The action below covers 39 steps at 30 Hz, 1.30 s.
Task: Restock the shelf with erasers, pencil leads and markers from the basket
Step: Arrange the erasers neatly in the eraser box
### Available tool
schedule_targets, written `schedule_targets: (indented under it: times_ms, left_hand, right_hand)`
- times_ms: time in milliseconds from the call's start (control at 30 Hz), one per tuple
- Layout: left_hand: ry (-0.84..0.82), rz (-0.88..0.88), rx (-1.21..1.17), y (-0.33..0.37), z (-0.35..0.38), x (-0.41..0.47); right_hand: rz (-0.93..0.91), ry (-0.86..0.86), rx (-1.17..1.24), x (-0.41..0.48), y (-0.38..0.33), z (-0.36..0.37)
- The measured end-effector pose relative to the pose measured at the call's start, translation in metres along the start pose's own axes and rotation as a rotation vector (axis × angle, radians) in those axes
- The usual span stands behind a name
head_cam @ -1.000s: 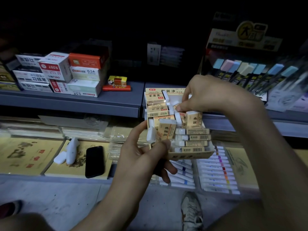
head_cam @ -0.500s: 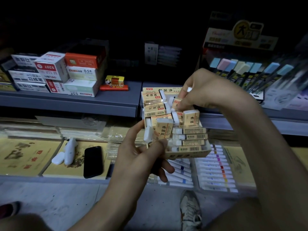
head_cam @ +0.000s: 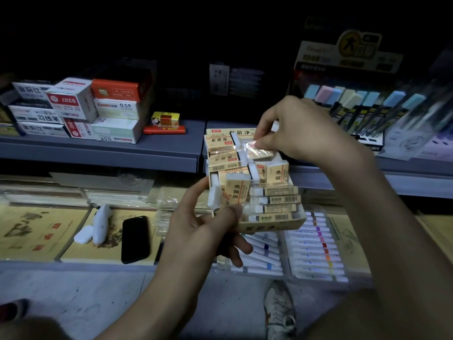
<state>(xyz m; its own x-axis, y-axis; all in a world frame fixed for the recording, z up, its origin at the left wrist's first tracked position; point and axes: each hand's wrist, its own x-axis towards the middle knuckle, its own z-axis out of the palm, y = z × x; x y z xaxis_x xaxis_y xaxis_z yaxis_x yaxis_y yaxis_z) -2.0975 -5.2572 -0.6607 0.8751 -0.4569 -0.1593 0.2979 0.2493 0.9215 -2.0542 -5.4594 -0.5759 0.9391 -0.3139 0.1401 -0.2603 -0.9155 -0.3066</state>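
The right hand (head_cam: 301,128) pinches a cellophane-wrapped eraser (head_cam: 259,149) at the far end of the eraser box (head_cam: 272,227), fingers curled on it. The left hand (head_cam: 196,231) grips the box from under its near left corner, thumb at the near edge. Inside, erasers lie crooked, one upright eraser (head_cam: 236,190) by the thumb, a bare white eraser (head_cam: 213,195) at the left wall. Tugging the wrapped one could tilt the box and spill these onto the marker trays (head_cam: 313,246) below it.

Probably stationery shop, view dim: grey shelf (head_cam: 159,149) stacked with boxed stock (head_cam: 71,101), marker trays (head_cam: 316,246), pen display rack (head_cam: 348,55).
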Motion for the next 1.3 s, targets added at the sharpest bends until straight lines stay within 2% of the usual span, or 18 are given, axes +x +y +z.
schedule_targets:
  times_ms: [200, 300, 400, 600, 933, 1133, 1300]
  left_hand:
    - [0.002, 0.005, 0.000, 0.000, 0.000, 0.001]
    - [-0.005, 0.002, 0.007, 0.001, 0.000, 0.000]
    - [0.000, -0.002, 0.008, 0.001, 0.000, 0.000]
    - [0.006, -0.003, 0.001, 0.002, 0.001, -0.002]
    - [-0.006, -0.015, -0.001, 0.004, 0.000, -0.001]
    - [-0.012, -0.009, 0.019, 0.002, -0.001, 0.000]
    - [-0.022, -0.021, 0.004, 0.003, -0.003, -0.001]
  right_hand:
    - [-0.105, 0.136, -0.120, -0.005, 0.005, 0.009]
    - [-0.051, 0.005, -0.021, -0.005, 0.009, -0.002]
    - [-0.039, -0.077, -0.079, -0.005, 0.008, -0.007]
    - [-0.085, -0.050, -0.163, -0.002, 0.004, 0.000]
    - [-0.163, -0.044, -0.155, 0.001, 0.008, 0.003]
    - [-0.130, -0.096, -0.105, 0.004, 0.010, 0.005]
    - [-0.133, -0.130, 0.053, 0.001, 0.011, -0.005]
